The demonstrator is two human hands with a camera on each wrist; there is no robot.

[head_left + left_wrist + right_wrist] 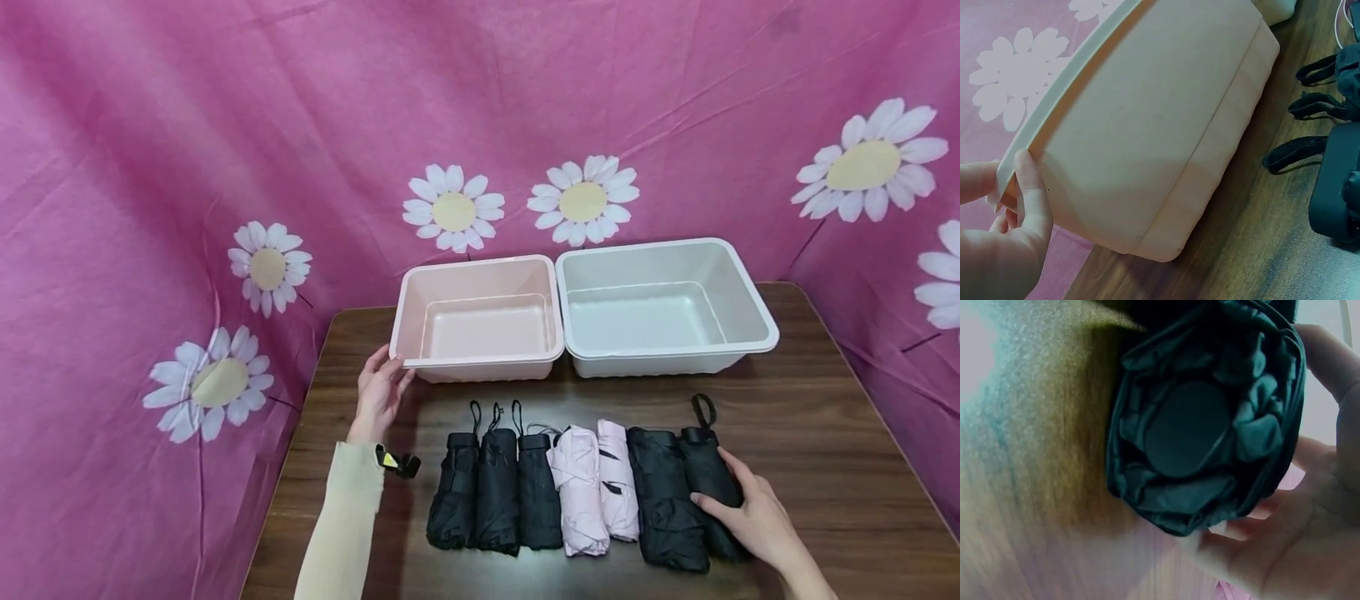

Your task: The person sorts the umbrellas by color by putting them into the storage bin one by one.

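Note:
My left hand pinches the front left corner of the pink plastic bin. In the left wrist view, the thumb and fingers of the left hand hold the bin's rim from both sides. My right hand grips the rightmost folded black umbrella, thumb on one side and fingers on the other. Its round end faces the camera in the right wrist view, with bunched fabric around it. Another black umbrella lies right beside it.
Two folded pink umbrellas lie mid-row, left of the black pair. Further left are three black umbrellas with wrist loops. A white bin stands against the pink bin's right side. Behind the wooden table hangs a flowered pink cloth.

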